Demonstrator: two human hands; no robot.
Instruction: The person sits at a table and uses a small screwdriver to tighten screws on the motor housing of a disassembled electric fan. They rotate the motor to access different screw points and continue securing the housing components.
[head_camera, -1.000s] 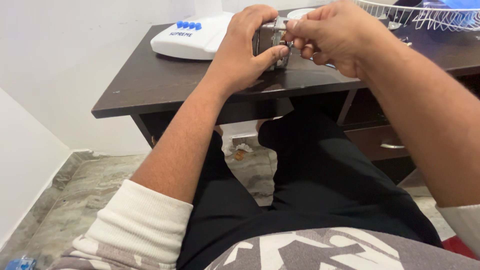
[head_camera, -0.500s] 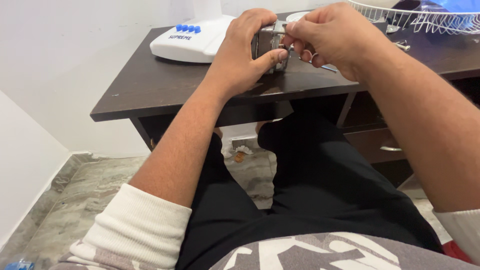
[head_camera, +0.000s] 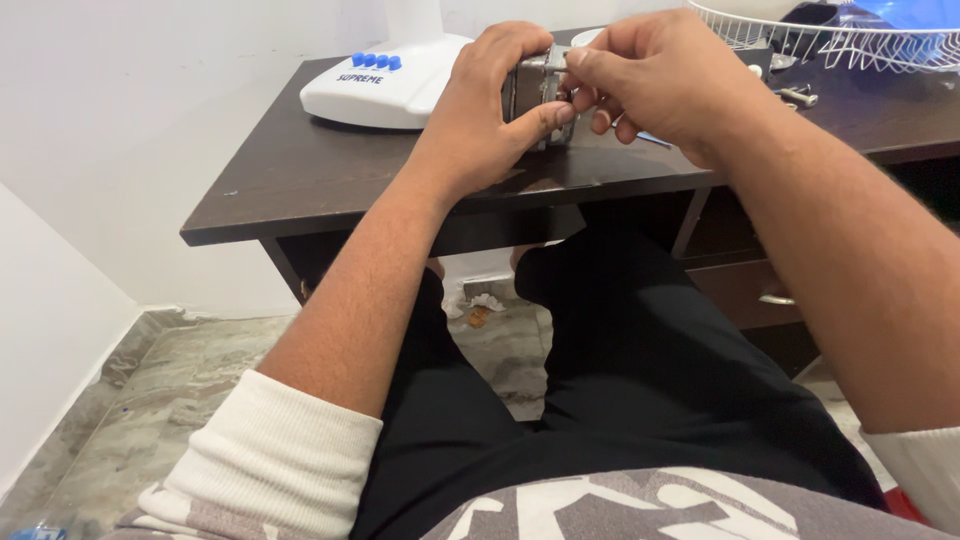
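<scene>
Hands meet above the near edge of the dark wooden desk (head_camera: 300, 180), where my left hand (head_camera: 480, 110) wraps a small grey metal motor block (head_camera: 535, 90), thumb pressed against its lower side. My right hand (head_camera: 660, 80) pinches at its top with fingertips (head_camera: 580, 60) drawn together. A glossy white plastic fan base (head_camera: 380, 90) sits toward the far left corner, a white wire grille (head_camera: 800, 35) at far right.

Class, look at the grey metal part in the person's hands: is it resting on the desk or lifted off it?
Lifted: the metal part sits gripped between left hand and right hand, above the dark desk.
</scene>
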